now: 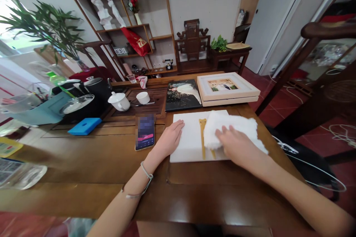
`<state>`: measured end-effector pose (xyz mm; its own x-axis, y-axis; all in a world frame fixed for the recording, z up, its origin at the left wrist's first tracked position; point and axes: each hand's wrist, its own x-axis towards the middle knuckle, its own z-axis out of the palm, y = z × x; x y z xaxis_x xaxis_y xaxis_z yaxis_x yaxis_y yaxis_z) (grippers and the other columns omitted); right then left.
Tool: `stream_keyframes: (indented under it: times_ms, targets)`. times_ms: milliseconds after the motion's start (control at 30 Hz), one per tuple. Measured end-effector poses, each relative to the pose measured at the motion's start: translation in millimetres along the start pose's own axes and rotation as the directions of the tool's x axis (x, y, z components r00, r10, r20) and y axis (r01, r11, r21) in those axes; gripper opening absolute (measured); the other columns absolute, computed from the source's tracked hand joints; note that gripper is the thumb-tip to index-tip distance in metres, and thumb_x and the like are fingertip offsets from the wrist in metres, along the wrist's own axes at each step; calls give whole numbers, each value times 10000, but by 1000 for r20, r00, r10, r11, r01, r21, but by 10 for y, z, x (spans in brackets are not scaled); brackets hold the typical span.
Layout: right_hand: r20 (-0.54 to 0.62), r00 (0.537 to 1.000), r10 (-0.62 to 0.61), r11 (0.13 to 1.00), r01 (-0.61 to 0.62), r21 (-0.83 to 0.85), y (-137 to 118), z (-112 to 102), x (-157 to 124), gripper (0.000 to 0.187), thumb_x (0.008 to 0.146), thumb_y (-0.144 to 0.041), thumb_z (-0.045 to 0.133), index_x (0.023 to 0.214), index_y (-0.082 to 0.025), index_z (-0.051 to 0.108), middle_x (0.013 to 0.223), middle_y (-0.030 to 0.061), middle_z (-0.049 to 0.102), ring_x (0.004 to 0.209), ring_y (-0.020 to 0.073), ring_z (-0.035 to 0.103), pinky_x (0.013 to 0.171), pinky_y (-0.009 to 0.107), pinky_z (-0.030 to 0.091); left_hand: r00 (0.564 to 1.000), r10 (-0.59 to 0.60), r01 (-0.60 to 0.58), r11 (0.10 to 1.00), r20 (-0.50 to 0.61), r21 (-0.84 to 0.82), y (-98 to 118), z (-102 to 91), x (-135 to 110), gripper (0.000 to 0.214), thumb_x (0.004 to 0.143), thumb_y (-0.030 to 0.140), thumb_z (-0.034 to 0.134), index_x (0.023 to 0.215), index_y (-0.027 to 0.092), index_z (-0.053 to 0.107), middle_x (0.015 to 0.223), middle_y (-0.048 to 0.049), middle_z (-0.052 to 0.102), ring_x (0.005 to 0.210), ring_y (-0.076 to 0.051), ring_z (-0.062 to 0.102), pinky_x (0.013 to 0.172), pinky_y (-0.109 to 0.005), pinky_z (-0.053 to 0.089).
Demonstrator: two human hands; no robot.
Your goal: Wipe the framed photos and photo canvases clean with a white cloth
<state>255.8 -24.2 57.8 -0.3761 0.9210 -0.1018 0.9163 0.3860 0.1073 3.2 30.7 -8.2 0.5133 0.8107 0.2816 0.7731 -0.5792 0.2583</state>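
The bench (211, 192) is glossy wood. The white cloth (244, 122) looks fluffy; the white board (189, 137), smooth and matt.

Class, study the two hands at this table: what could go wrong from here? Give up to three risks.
1. The white cloth under the right hand lies beside the yellow strip and might snag it.
2. The phone lies close to the left hand and could be nudged.
3. The dark photo panel sits just beyond the white panel; a forward push might bump it.
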Motion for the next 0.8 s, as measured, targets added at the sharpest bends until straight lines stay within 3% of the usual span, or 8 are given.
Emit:
stream_keyframes:
  times_ms: [100, 200, 300, 367, 500, 600, 733, 800]
  targets:
    - [33, 984, -175, 983, 173, 60, -193, -111, -300, 461, 681, 40, 428, 1034, -121, 677, 941, 151, 690, 837, 287, 648, 707, 388, 480, 1000, -2, 2, 1000, 1, -6, 2, 1, -3, 381, 960, 148, 340, 1296, 111, 516, 1389, -151, 528, 1332, -242, 460, 1113, -436, 403]
    - [-11, 985, -173, 978, 173, 121, -174, -92, -279, 413, 709, -18, 448, 1018, -168, 677, 917, 112, 701, 806, 282, 655, 686, 394, 485, 1000, -6, 6, 1000, -1, -6, 0, 3, -4, 382, 959, 149, 341, 1300, 125, 512, 1392, -142, 527, 1328, -242, 464, 1111, -441, 404]
    - [-118, 991, -56, 992, 69, 108, -13, 48, 30, 454, 750, -20, 431, 1134, -134, 645, 1118, 153, 677, 1053, 322, 617, 806, 420, 490, 1000, -12, 12, 1000, 5, -2, 1, 2, -3, 384, 959, 145, 339, 1302, 117, 510, 1397, -145, 520, 1331, -245, 461, 1114, -441, 399]
    - [-184, 983, -15, 997, 29, 72, 77, 168, 255, 514, 767, -21, 435, 1256, -82, 581, 1302, 187, 586, 1250, 363, 487, 956, 462, 434, 1000, -12, 12, 1000, 7, -3, 7, 0, -1, 384, 959, 144, 339, 1302, 105, 509, 1396, -153, 520, 1332, -246, 459, 1116, -439, 396]
    - [-233, 972, -28, 998, 38, 39, -5, 322, 405, 580, 781, -30, 450, 1360, -40, 493, 1437, 204, 463, 1354, 399, 350, 1080, 524, 316, 1000, -5, 5, 1000, -4, -9, 17, -3, 4, 380, 954, 141, 352, 1296, 109, 514, 1384, -159, 531, 1318, -243, 476, 1107, -439, 406]
    - [-255, 952, -171, 985, 172, -19, -287, 335, 215, 549, 777, -31, 453, 1321, -12, 526, 1410, 243, 477, 1338, 412, 373, 1071, 533, 328, 1000, 1, -2, 1000, -16, -17, 4, -5, 0, 384, 943, 125, 358, 1290, 106, 522, 1376, -164, 538, 1309, -245, 485, 1103, -439, 410]
    - [-299, 835, -462, 885, 456, -96, -601, 319, -98, 533, 771, -120, 512, 1287, 11, 540, 1368, 279, 503, 1322, 398, 403, 1079, 517, 327, 1000, 24, -24, 996, -6, -81, -36, -8, -12, 447, 863, 60, 422, 1296, 107, 524, 1388, -164, 528, 1325, -250, 467, 1110, -442, 401]
    - [-314, 805, -503, 860, 501, -94, -632, 314, -133, 517, 772, -130, 512, 1267, 13, 555, 1349, 282, 521, 1307, 376, 432, 1072, 488, 349, 1000, 19, -20, 992, -11, -126, -45, -1, -12, 487, 823, 23, 437, 1294, 106, 527, 1383, -162, 534, 1323, -249, 469, 1113, -442, 398]
